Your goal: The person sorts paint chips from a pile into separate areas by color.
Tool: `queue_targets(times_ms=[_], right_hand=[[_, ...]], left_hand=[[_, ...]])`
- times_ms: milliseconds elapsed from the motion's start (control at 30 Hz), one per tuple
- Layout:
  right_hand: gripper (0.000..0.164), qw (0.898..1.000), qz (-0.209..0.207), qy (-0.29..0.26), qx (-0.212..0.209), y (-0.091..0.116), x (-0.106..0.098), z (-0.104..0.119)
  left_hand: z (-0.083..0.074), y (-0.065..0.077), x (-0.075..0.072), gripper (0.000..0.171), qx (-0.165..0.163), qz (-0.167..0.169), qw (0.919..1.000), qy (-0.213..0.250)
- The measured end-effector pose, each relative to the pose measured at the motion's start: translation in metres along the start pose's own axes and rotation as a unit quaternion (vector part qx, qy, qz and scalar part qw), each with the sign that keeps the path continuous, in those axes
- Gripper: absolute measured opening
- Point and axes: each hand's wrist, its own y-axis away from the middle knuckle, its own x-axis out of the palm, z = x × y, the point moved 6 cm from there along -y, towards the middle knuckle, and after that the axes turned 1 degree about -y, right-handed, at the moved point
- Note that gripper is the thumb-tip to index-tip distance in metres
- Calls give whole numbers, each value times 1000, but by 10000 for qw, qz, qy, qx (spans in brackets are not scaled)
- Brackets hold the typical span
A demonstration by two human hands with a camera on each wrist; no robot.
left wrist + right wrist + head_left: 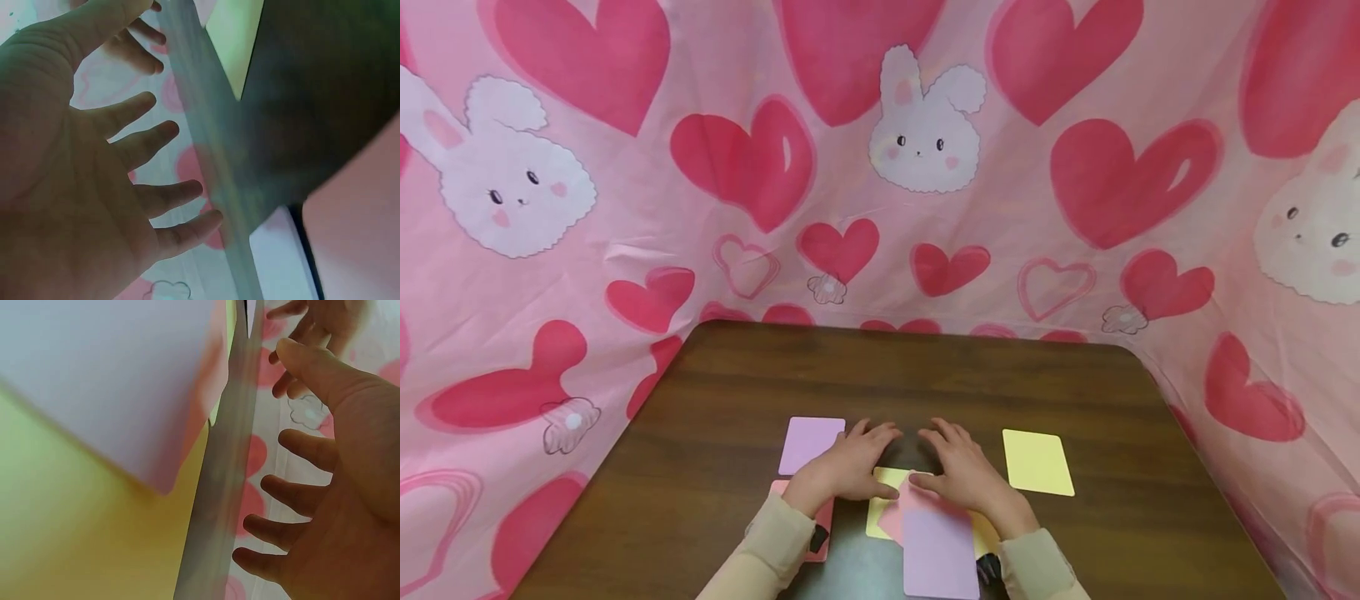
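Note:
Both hands hover over the table's near middle, fingers spread and slightly bent, holding nothing. My left hand (848, 467) lies between a purple card (811, 446) and the central pile, its wrist over a pink card (826, 514). In the head view my right hand (962, 473) overlaps the pile's upper right, its thumb across the pink sheet's top. That pile has a large purple card (940, 554) on top, the tilted pink sheet (892, 525) beneath, and a yellow card (880, 507) lower. More yellow (983, 535) shows under the right wrist. In the right wrist view, the purple card's corner (150, 444) overhangs yellow.
A separate yellow card (1037, 462) lies flat to the right of the right hand. The dark brown wooden table (910, 375) reaches back to a pink curtain (970, 217) printed with hearts and rabbits, which surrounds it at the back and sides.

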Motion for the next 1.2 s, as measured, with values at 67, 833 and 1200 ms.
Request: queue_targets(times_ms=[67,833,1200], right_hand=[[73,10000,-29,33,41,4,-2,-2],[79,9953,-130,401,-873,88,2,-7],[89,9856,-175,1040,-1319,105,3,-10]], left_hand=[[-5,1,3,87,-2,38,10000,-20],[-57,47,48,87,683,-416,9958,-439],[-63,46,55,85,531,-455,9955,-644]])
